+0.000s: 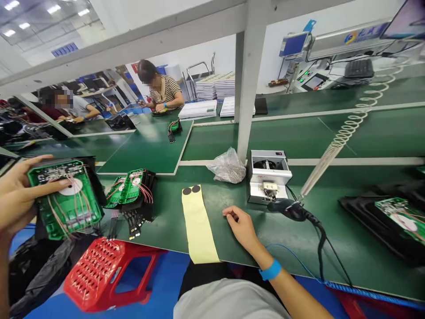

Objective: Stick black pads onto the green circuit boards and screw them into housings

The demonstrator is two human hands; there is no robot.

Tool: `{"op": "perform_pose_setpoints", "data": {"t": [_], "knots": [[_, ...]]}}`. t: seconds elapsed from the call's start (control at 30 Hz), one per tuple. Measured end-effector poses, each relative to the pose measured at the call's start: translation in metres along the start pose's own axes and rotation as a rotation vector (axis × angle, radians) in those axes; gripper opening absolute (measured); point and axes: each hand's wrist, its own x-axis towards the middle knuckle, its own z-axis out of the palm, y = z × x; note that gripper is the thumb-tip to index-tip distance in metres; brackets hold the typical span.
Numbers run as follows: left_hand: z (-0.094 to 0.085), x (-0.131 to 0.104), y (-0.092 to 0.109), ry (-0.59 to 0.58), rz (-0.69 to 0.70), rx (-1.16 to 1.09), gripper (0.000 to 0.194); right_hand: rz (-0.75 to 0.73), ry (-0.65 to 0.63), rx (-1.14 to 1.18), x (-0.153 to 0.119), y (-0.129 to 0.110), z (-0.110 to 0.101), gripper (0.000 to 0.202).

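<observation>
One wired green plastic casing [68, 206] clamped in left grip [21, 190]; two round black discs [187, 191]; right grip [244, 228] loosely parted; casing's underside hidden from here.

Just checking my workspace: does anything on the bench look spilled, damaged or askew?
I see nothing spilled or plainly damaged. The yellow strip stands out slightly: it lies askew, its near end seeming to overhang the green bench.

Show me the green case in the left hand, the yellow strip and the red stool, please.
Green case [68, 203], head view: its wired interior.
Yellow strip [199, 225], head view: its middle.
Red stool [94, 270], head view: its seat.
</observation>
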Motion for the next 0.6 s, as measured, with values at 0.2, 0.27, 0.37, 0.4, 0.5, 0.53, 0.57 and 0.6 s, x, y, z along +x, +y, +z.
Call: {"op": "perform_pose_setpoints", "data": {"t": [0.2,0.27,0.37,0.4,0.5,0.53,0.57,0.6], "knots": [[0.131,-0.145,0.001,-0.439,-0.053,-0.293,0.113,0.203,-0.282,0.434,-0.037,-0.051,-0.017,0.058],[0.198,-0.187,-0.02,-0.677,-0.129,-0.417,0.101,0.265,-0.352,0.549,-0.049,-0.059,-0.026,0.065],[0.286,-0.233,-0.051,-0.805,-0.221,-0.538,0.09,0.239,-0.235,0.349,-0.056,-0.05,-0.039,0.058],[0.307,-0.242,-0.058,-0.808,-0.21,-0.531,0.088,0.231,-0.162,0.205,-0.056,-0.044,-0.043,0.053],[0.345,-0.254,-0.074,-0.822,-0.107,-0.415,0.083,0.243,-0.024,-0.214,-0.055,-0.025,-0.05,0.046],[0.35,-0.253,-0.078,-0.824,-0.058,-0.363,0.081,0.245,-0.006,-0.316,-0.055,-0.022,-0.05,0.046],[0.353,-0.251,-0.081,-0.819,-0.001,-0.314,0.078,0.233,0.007,-0.404,-0.055,-0.019,-0.048,0.045],[0.353,-0.248,-0.084,-0.812,0.06,-0.276,0.075,0.208,0.025,-0.485,-0.056,-0.019,-0.046,0.046]]}}
